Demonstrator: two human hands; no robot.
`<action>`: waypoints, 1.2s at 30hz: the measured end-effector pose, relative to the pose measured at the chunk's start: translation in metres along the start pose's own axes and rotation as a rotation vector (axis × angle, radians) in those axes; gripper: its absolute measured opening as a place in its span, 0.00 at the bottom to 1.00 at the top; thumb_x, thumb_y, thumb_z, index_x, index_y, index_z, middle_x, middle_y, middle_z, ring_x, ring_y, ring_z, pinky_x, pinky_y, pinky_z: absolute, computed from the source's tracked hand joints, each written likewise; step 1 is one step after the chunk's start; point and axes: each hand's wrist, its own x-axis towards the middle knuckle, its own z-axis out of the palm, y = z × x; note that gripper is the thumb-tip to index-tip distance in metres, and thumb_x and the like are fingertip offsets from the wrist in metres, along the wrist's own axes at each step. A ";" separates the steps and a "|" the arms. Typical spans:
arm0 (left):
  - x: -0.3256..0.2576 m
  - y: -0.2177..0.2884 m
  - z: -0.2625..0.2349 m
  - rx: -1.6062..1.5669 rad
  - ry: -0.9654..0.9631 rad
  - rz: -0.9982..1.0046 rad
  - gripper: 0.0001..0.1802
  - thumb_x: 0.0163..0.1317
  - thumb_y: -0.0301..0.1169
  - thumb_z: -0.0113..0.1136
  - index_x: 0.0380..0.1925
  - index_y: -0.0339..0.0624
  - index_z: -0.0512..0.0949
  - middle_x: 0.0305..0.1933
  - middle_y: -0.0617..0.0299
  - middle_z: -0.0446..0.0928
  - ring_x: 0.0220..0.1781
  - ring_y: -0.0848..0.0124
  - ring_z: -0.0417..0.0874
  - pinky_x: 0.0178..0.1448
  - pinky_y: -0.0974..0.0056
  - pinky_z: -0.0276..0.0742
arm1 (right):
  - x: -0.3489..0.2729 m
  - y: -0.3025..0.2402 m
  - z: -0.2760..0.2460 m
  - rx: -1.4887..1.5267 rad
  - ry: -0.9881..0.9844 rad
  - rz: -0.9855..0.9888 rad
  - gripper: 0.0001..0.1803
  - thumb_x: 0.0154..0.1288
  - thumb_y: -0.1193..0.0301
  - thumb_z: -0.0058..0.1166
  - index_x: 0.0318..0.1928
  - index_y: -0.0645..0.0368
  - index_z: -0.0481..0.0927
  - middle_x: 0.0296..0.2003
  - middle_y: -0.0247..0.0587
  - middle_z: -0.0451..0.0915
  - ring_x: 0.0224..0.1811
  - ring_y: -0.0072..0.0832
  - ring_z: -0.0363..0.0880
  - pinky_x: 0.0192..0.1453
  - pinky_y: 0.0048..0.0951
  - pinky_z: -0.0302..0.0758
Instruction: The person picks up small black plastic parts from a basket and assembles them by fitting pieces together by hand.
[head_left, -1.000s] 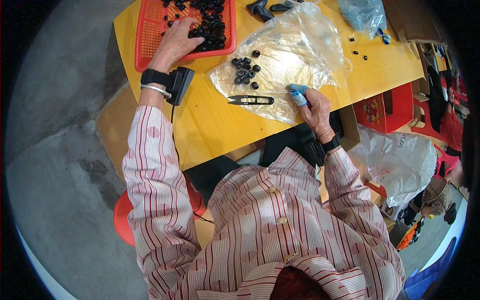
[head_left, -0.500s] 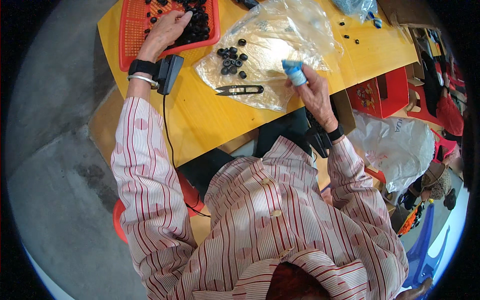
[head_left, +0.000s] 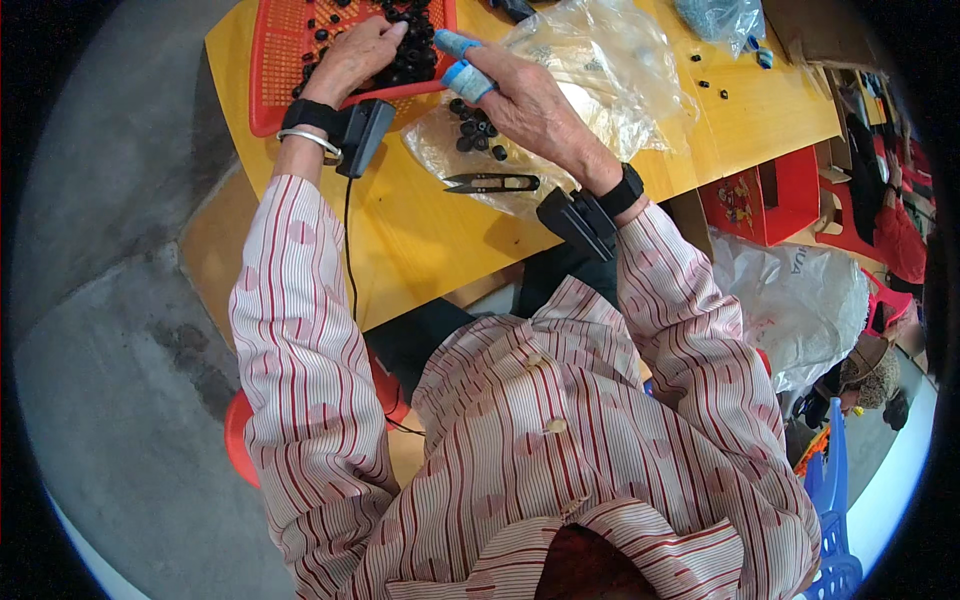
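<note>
Two hands at work: left hand, right hand, latter with two blue-wrapped fingers. One red basket; black pieces inside beyond counting. One clear plastic sheet; black rings there partly hidden, total uncertain. One pair of snips. Three loose black bits. Two black wrist devices. One bangle.

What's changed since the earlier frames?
The right hand has moved up and leftward from the plastic sheet's near edge toward the red basket; any grip is unclear. No release is visible. The left hand stays at the basket's black pieces; the snips still lie on the sheet.
</note>
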 end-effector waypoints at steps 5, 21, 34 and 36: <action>-0.003 0.015 0.002 -0.269 -0.105 0.030 0.25 0.65 0.53 0.48 0.33 0.38 0.74 0.25 0.57 0.69 0.28 0.68 0.69 0.38 0.65 0.68 | 0.001 -0.003 -0.004 0.020 -0.034 0.022 0.16 0.68 0.66 0.47 0.51 0.64 0.72 0.41 0.59 0.76 0.41 0.54 0.74 0.43 0.42 0.72; -0.011 0.045 -0.025 -0.873 -0.438 -0.388 0.19 0.58 0.56 0.58 0.23 0.55 0.75 0.16 0.79 0.58 0.19 0.83 0.59 0.23 0.71 0.54 | 0.002 -0.004 -0.011 0.183 -0.122 0.202 0.21 0.71 0.61 0.45 0.59 0.57 0.70 0.49 0.49 0.77 0.44 0.42 0.80 0.47 0.34 0.75; 0.004 0.013 -0.004 -1.226 -0.522 -0.416 0.20 0.61 0.48 0.59 0.43 0.45 0.76 0.37 0.64 0.79 0.29 0.77 0.77 0.35 0.70 0.77 | 0.009 -0.026 -0.025 -0.162 -0.124 -0.098 0.20 0.60 0.69 0.56 0.53 0.55 0.75 0.51 0.43 0.77 0.51 0.39 0.72 0.53 0.35 0.71; 0.006 -0.001 -0.001 -1.184 -0.510 -0.414 0.21 0.61 0.48 0.58 0.44 0.44 0.75 0.36 0.63 0.79 0.31 0.76 0.79 0.36 0.69 0.79 | 0.009 -0.028 -0.017 -0.236 -0.155 -0.160 0.18 0.58 0.69 0.56 0.50 0.54 0.76 0.47 0.41 0.78 0.50 0.38 0.72 0.56 0.40 0.69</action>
